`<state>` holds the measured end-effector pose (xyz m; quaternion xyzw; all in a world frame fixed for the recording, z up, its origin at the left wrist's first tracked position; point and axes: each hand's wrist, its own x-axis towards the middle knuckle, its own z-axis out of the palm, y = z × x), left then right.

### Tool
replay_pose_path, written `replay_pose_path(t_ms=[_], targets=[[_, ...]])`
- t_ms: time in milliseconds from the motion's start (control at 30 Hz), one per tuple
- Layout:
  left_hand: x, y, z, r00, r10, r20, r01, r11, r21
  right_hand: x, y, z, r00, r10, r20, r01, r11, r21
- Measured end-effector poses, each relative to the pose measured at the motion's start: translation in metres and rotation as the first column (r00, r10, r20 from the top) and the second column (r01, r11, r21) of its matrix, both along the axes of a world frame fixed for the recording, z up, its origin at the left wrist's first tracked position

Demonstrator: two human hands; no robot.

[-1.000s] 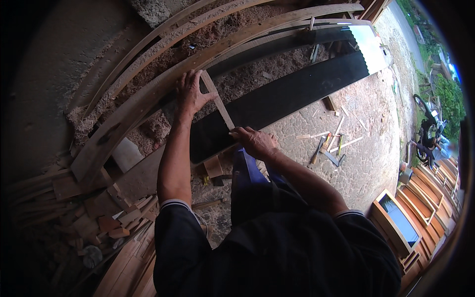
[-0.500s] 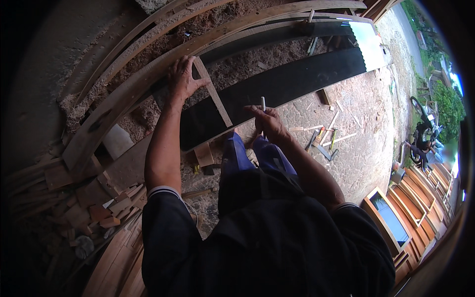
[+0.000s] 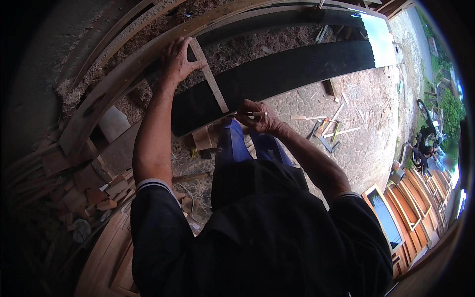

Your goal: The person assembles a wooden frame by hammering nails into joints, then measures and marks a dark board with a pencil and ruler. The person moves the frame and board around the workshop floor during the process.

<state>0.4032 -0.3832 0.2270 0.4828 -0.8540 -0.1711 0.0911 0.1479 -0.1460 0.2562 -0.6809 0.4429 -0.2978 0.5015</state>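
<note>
Wooden strip [image 3: 209,75], pale and narrow, lies slanted across a long black board [image 3: 277,74], running from about eleven o'clock down to five o'clock. The left hand [image 3: 177,62] rests at the strip's upper end, palm down and fingers spread, pressing on it where it meets a curved plank [image 3: 114,86]. The right hand [image 3: 257,116] is at the strip's lower end, fingers curled shut around a thin pencil [image 3: 250,114] whose tip points toward nine o'clock, just beside the strip. Sawdust [image 3: 247,47] covers the surface at twelve o'clock beyond the board. Offcuts [image 3: 106,190] are piled at eight o'clock. Small tools [image 3: 324,136] lie on the paved floor [image 3: 361,123] at three o'clock, well apart from the hands, and wooden frames [image 3: 410,208] stand stacked at four o'clock.
</note>
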Motion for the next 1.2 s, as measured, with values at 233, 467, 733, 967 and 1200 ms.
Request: replay_pose_path(t_ms=[233,467,733,967,1200], targets=[[0.0014,-0.0013,-0.0045,1.000,-0.006,-0.003,0.006,1.000,-0.018,-0.0050,-0.0023,-0.0133,0.990,0.072,-0.119,-0.086,0.990,-0.114],[0.0007,-0.0026,-0.0041,1.000,-0.013,-0.023,0.012,1.000,-0.008,-0.0046,-0.0078,-0.0054,0.992,0.055,-0.110,-0.059,0.997,-0.040],[0.0002,0.0008,-0.0026,1.000,-0.002,-0.020,0.002,1.000,-0.022,-0.0058,-0.0058,-0.0094,0.966,0.122,-0.229,-0.165,0.969,-0.182],[0.0006,-0.0021,-0.0023,1.000,-0.013,-0.018,0.013,1.000,-0.005,-0.0051,-0.0075,-0.0108,0.971,0.119,-0.205,-0.163,0.964,-0.212],[0.0011,-0.0011,-0.0053,1.000,-0.008,-0.023,0.008,1.000,-0.015,-0.0040,-0.0031,-0.0127,0.965,0.072,-0.253,-0.116,0.980,-0.162]])
